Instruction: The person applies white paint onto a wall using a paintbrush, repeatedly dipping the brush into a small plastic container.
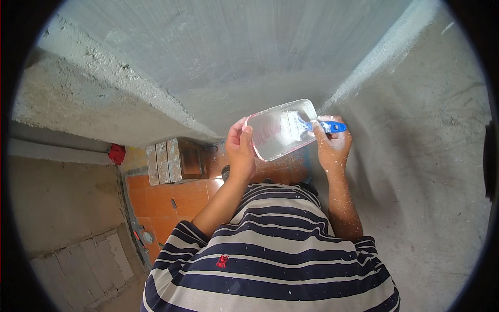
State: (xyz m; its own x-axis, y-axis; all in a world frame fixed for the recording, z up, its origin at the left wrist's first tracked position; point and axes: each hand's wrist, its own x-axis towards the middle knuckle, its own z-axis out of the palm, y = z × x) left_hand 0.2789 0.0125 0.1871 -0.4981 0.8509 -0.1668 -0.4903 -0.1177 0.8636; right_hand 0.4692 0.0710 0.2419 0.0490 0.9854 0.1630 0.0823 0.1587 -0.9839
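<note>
My left hand (239, 150) grips the left rim of a rectangular plastic tub (269, 142), thumb over the edge. White paint residue coats the tub's inner walls, with a pinkish patch inside. In my right hand (333, 146) is a flat paintbrush (298, 125) with a blue handle, held between thumb and fingers. Its white-coated bristles lie inside the tub, pointing left. The right hand is at the tub's right end; whether its fingers also support the tub is hidden. White specks cover my right hand and forearm.
Ahead is a grey wall (234, 46) with whitish streaks, bordered by a rough white-painted strip (156, 91) and another white strip (378, 54). A bare grey wall (421, 156) stands close on my right. A paint-spattered wooden stool (161, 162) stands on orange floor tiles (156, 199) at left.
</note>
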